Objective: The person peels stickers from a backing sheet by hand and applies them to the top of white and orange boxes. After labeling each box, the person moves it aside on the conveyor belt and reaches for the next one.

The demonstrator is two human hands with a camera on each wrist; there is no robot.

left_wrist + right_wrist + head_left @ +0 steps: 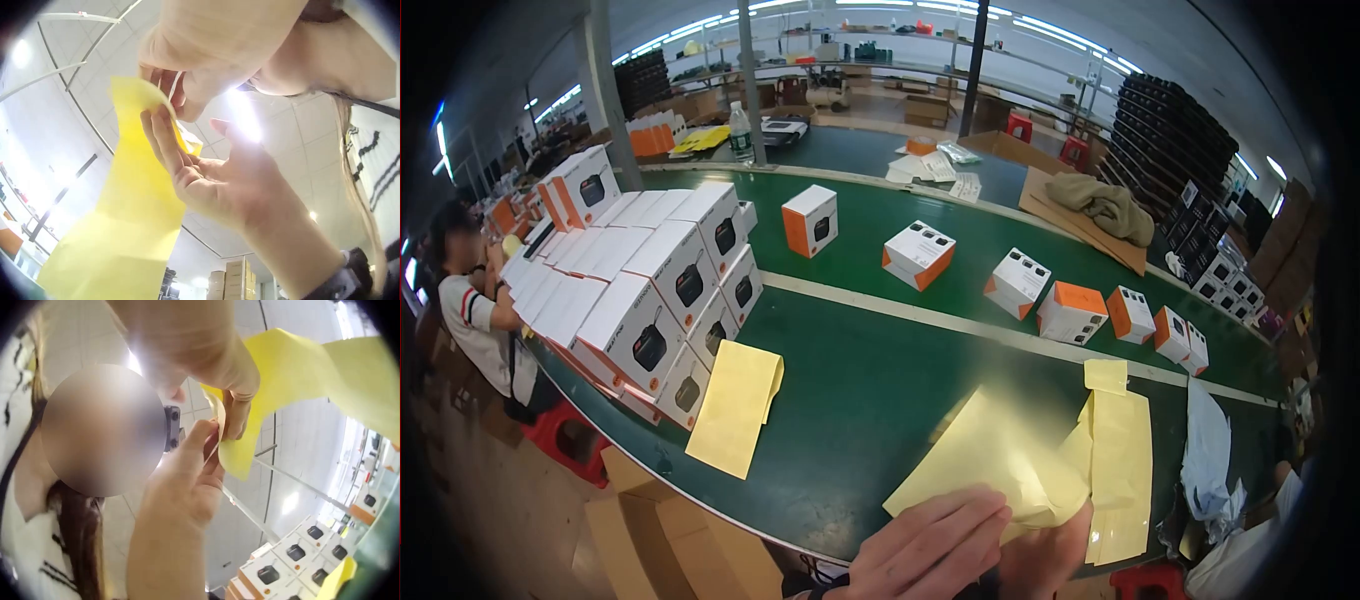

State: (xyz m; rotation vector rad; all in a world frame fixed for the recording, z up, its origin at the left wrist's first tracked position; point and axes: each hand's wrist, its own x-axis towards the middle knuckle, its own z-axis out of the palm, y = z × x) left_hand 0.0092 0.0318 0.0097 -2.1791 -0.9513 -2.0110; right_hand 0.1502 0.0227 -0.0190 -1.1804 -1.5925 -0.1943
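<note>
Both hands are on one yellow envelope (pixel 990 450), raised at the table's front edge. My left hand (pixel 935 545) lies across its near edge in the head view. From the right wrist view, my left hand's (pixel 181 481) thumb and fingers pinch that edge, where a thin white strip shows. My right hand (pixel 1050 555) grips the envelope from beneath at its right corner. In the left wrist view the right hand's (pixel 219 181) fingers lie along the underside. Beside it on the right lie more yellow envelopes (pixel 1122 470). A folded yellow envelope (pixel 735 405) lies to the left.
A stack of white and orange product boxes (pixel 650 290) stands at the left. Several single boxes (pixel 920 255) stand in a row along the back of the green table (pixel 830 420). A grey plastic bag (pixel 1208 440) lies at the right. An open carton (pixel 670 540) is below the edge.
</note>
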